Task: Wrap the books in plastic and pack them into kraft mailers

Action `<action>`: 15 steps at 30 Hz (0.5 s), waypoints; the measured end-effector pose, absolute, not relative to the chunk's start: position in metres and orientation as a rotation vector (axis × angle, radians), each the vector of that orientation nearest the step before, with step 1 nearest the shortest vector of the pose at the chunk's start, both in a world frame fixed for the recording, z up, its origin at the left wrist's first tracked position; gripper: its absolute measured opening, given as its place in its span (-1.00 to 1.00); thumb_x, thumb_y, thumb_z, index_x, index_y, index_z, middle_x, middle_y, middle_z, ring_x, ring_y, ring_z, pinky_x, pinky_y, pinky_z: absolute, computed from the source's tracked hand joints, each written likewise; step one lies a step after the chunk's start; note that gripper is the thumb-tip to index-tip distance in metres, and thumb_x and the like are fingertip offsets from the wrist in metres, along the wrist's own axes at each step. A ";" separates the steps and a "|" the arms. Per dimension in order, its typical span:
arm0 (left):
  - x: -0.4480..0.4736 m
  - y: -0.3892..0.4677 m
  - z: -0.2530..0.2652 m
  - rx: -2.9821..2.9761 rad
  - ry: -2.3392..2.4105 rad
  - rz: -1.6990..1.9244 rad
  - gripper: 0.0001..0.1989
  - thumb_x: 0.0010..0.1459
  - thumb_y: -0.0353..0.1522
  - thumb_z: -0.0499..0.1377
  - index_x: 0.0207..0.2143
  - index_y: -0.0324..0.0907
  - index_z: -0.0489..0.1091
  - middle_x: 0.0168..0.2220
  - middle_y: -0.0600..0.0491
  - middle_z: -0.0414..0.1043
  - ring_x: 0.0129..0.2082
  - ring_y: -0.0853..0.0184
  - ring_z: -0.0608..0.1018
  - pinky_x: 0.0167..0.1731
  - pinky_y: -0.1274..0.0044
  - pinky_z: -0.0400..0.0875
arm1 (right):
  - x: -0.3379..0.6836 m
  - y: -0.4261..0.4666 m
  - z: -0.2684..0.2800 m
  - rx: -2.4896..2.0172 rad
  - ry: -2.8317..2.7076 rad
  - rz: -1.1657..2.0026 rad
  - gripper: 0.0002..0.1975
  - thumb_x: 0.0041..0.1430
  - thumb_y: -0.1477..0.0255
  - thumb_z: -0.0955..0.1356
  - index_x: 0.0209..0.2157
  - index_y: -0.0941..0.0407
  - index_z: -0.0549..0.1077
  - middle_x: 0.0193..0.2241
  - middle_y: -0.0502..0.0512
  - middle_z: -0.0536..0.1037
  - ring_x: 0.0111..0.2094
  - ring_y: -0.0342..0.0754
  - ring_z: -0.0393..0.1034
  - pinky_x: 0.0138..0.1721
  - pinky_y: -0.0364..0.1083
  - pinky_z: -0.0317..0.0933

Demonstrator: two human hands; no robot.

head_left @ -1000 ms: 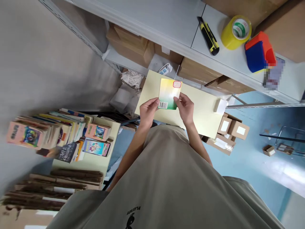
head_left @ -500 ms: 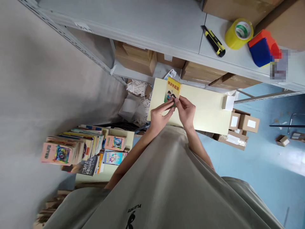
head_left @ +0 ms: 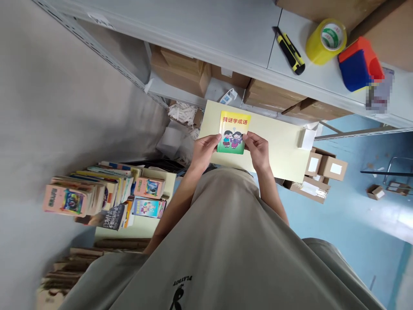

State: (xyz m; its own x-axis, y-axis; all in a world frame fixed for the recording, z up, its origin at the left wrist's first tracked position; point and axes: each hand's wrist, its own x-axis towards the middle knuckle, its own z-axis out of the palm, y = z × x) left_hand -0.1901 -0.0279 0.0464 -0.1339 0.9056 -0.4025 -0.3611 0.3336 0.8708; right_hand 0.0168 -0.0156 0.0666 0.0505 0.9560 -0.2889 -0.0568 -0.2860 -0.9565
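A small book (head_left: 234,132) with a yellow and green cover, red Chinese title and two cartoon children faces up towards me. My left hand (head_left: 205,150) pinches its left edge, thumb on the cover and fingers behind. On the opposite edge, my right hand (head_left: 257,150) grips it the same way. Both hands hold the book above the pale yellow table (head_left: 277,146), which shows around it. The fingers behind the cover are mostly hidden.
A grey shelf (head_left: 206,30) ahead bears a box cutter (head_left: 290,51), yellow tape (head_left: 324,43) and a red and blue holder (head_left: 358,64). Stacked books (head_left: 93,193) stand at left. Cardboard boxes (head_left: 332,168) lie right of the table; a white box (head_left: 306,138) sits at its right end.
My hands have moved apart to opposite edges of the book. The cover, turned at an angle before, now lies square and fully visible to me.
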 end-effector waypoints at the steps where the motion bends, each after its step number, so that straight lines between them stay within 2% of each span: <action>1: -0.184 -0.028 0.047 0.585 1.286 1.218 -0.30 -0.06 0.31 0.68 -0.30 -0.12 0.78 -0.37 0.08 0.72 -0.39 0.34 0.66 -0.34 0.53 0.57 | 0.022 -0.014 0.063 -1.416 -0.992 1.382 -0.35 0.20 -0.28 0.64 -0.10 0.04 0.75 -0.27 0.05 0.74 -0.25 0.00 0.60 -0.13 0.06 0.68; 3: -0.172 -0.029 0.049 0.618 1.341 1.242 -0.31 -0.01 0.30 0.66 -0.29 -0.13 0.80 -0.39 0.08 0.71 -0.38 0.32 0.65 -0.32 0.51 0.58 | 0.034 -0.011 0.059 -1.443 -1.049 1.282 -0.36 0.22 -0.21 0.65 0.03 0.02 0.76 -0.13 0.13 0.79 -0.15 0.05 0.67 -0.08 0.08 0.70; 5: -0.159 -0.030 0.052 0.668 1.392 1.256 -0.34 0.05 0.28 0.64 -0.25 -0.12 0.82 -0.35 0.06 0.74 -0.30 0.25 0.71 -0.21 0.46 0.64 | 0.044 -0.009 0.058 -1.489 -1.145 1.118 -0.44 0.27 -0.12 0.65 0.06 0.00 0.77 0.02 0.19 0.80 -0.07 0.07 0.71 0.00 0.10 0.70; 8: -0.136 -0.034 0.060 0.735 1.440 1.281 -0.37 0.13 0.25 0.62 -0.16 -0.11 0.85 -0.18 0.00 0.84 -0.09 0.08 0.80 0.01 0.33 0.74 | 0.051 -0.009 0.063 -1.500 -1.271 1.046 -0.54 0.39 -0.10 0.60 0.03 -0.04 0.80 0.14 0.22 0.78 0.01 0.09 0.72 0.08 0.12 0.71; 10: -0.119 -0.037 0.066 0.789 1.417 1.296 -0.38 0.19 0.24 0.59 -0.07 -0.09 0.87 -0.03 -0.05 0.87 0.03 -0.01 0.83 0.15 0.24 0.76 | 0.052 -0.010 0.068 -1.448 -1.276 1.165 -0.47 0.39 -0.17 0.59 0.07 -0.05 0.79 0.15 0.21 0.79 0.04 0.10 0.73 0.08 0.11 0.71; 12: -0.104 -0.040 0.071 0.897 1.370 1.270 -0.44 0.24 0.18 0.59 0.00 -0.04 0.86 0.12 -0.06 0.85 0.14 -0.05 0.83 0.29 0.16 0.74 | 0.053 -0.011 0.071 -1.411 -1.244 1.267 -0.38 0.32 -0.25 0.62 0.08 -0.04 0.77 0.06 0.17 0.79 0.00 0.09 0.72 0.03 0.06 0.70; 14: -0.095 -0.041 0.072 1.046 1.340 1.209 -0.50 0.25 0.11 0.61 0.04 0.01 0.85 0.21 -0.06 0.82 0.25 -0.08 0.80 0.43 0.11 0.67 | 0.058 -0.010 0.071 -1.418 -1.227 1.290 -0.35 0.29 -0.33 0.60 -0.07 -0.01 0.74 -0.19 0.08 0.73 -0.16 0.03 0.64 -0.11 0.00 0.64; 15: -0.093 -0.041 0.071 1.102 1.344 1.190 -0.50 0.23 0.09 0.63 0.07 0.02 0.84 0.25 -0.08 0.80 0.31 -0.08 0.77 0.48 0.10 0.62 | 0.062 -0.008 0.071 -1.425 -1.221 1.288 -0.33 0.30 -0.36 0.57 -0.16 -0.01 0.70 -0.33 0.02 0.64 -0.26 -0.01 0.56 -0.19 -0.03 0.58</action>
State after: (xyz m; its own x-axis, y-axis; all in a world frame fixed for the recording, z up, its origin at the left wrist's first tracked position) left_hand -0.0933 -0.0405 0.0709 -0.0966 0.9901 -0.1021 0.0185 0.1043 0.9944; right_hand 0.0621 -0.0081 0.0708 -0.0024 0.9845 -0.1752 0.1229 -0.1736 -0.9771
